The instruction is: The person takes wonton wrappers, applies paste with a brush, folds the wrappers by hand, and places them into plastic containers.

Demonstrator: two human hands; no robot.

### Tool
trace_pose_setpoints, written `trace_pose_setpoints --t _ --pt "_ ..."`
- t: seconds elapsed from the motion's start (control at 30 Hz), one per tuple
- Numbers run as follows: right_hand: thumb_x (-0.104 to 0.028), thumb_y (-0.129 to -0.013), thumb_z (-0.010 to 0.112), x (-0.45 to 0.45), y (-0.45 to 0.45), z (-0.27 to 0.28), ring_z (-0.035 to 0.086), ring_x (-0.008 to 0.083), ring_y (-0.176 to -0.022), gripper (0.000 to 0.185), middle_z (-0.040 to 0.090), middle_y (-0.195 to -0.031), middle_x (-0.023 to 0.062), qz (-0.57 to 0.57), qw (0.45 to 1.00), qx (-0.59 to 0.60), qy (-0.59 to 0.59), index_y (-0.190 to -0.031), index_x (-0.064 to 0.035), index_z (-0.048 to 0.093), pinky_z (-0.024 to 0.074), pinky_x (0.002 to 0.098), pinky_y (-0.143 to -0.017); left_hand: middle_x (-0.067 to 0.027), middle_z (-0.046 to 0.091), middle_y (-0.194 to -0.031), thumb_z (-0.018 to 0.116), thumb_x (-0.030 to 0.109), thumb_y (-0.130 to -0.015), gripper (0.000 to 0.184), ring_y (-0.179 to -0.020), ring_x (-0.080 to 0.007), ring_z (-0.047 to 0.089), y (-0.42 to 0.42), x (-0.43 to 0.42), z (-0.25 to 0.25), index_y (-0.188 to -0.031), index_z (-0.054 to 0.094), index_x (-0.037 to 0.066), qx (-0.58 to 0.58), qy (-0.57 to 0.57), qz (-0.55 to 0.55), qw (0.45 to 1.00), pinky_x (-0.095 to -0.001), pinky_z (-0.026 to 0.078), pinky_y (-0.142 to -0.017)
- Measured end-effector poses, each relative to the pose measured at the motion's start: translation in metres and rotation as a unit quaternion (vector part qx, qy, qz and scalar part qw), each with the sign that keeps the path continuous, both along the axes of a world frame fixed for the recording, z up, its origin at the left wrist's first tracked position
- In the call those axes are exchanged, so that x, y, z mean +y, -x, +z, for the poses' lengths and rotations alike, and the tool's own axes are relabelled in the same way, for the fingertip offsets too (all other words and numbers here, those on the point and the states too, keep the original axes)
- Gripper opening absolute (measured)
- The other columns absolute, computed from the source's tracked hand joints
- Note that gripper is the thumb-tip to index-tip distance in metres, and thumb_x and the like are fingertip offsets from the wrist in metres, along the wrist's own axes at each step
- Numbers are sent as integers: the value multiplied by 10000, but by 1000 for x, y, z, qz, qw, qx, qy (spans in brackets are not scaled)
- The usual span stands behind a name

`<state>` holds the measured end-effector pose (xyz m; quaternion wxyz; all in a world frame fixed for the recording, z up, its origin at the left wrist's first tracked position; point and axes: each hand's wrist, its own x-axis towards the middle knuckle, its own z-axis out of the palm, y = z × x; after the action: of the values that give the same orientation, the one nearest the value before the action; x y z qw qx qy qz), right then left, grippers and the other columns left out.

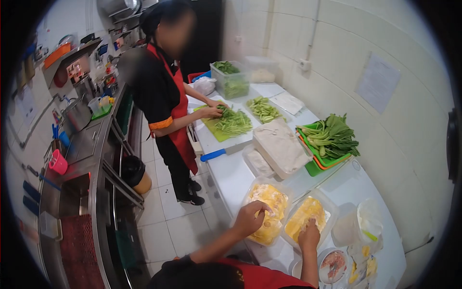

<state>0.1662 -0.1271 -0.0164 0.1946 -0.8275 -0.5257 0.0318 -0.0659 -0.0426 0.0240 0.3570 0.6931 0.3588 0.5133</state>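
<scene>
My left hand (250,218) is over the near edge of a clear plastic container (288,196). Its fingers are curled together; whatever they hold is hidden. Inside lie yellow, dough-like pieces (269,198) dusted with white powder. My right hand (309,236) reaches into a second clear container (332,206) beside it. Its fingertips bunch downward against a yellow layer (307,212); any grip there is too small to make out. Close to my right forearm stands a bowl of pinkish, minced-looking filling (334,266).
Across the table, a co-worker (166,91) handles cut greens (234,121) on a yellow-green board. A blue-handled knife (213,155) lies near the edge. Floury lidded boxes (281,144), a green basket of leafy vegetables (329,139) and a white tub (347,229) also occupy the table.
</scene>
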Motion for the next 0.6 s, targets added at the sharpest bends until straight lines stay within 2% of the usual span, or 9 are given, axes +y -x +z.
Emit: trace_pose_setpoints --t 0.1,0.17,0.23,0.3,0.37,0.43,0.5,0.57,0.6 --pt "14 -704 638 -1 0 36 595 277 -704 470 551 -826 157 2 990 139 17 -1138 -12 458 490 349 -647 -126 651 -845 523 -28 -776 123 -797 -247 643 -3 0 -5 -845 622 -2 -34 32 -23 999 -312 504 -730" --pt "35 -707 629 -4 -6 55 580 191 -693 487 537 -823 101 56 955 286 -54 -1152 -18 437 487 282 -627 -113 656 -864 519 -3 -814 122 -814 -220 644 -10 -2 -3 -879 622 -4 -46 85 -52 994 -307 505 -739" --pt "58 -710 617 -13 -1 86 569 128 -703 514 524 -836 60 104 890 431 -110 -1174 -26 412 486 231 -624 -102 650 -927 520 47 -854 143 -865 -195 634 -21 -4 -5 -952 613 1 -72 133 -100 983 -308 502 -764" --pt "81 -711 602 -23 17 131 562 87 -733 552 512 -865 33 142 796 569 -152 -1203 -35 381 486 196 -637 -91 633 -1034 525 124 -897 213 -949 -172 612 -38 -9 -17 -1065 596 13 -112 174 -166 964 -315 493 -806" --pt "73 -673 631 -31 22 143 573 97 -733 628 518 -876 40 150 776 588 -170 -1229 -49 365 491 202 -649 -63 552 -1203 484 307 -944 408 -1087 -169 544 -57 -12 -38 -1267 474 59 -233 216 -347 882 -328 463 -880" --pt "67 -655 643 -29 26 137 580 107 -742 677 521 -882 45 146 765 601 -179 -1253 -57 351 494 208 -660 -62 505 -1262 440 385 -950 492 -1142 -180 506 -44 -36 9 -1328 395 75 -222 415 -387 793 -338 441 -920" --pt "63 -659 640 -31 28 120 582 115 -762 697 523 -885 46 125 767 604 -178 -1275 -57 337 495 214 -670 -67 476 -1298 404 428 -956 541 -1175 -191 483 -44 -44 10 -1365 344 79 -255 514 -445 688 -343 424 -949" --pt "48 -674 645 -35 35 114 580 121 -779 700 523 -899 49 99 772 604 -173 -1289 -58 328 492 217 -672 -79 467 -1310 374 435 -964 553 -1188 -200 477 -66 -49 -31 -1376 320 70 -334 520 -534 577 -343 413 -967" --pt "40 -682 648 -40 37 112 579 124 -788 701 523 -905 50 76 776 602 -175 -1296 -58 324 491 219 -673 -98 455 -1320 380 425 -964 562 -1200 -204 470 -63 -46 -24 -1367 325 38 -288 515 -542 599 -349 406 -979"
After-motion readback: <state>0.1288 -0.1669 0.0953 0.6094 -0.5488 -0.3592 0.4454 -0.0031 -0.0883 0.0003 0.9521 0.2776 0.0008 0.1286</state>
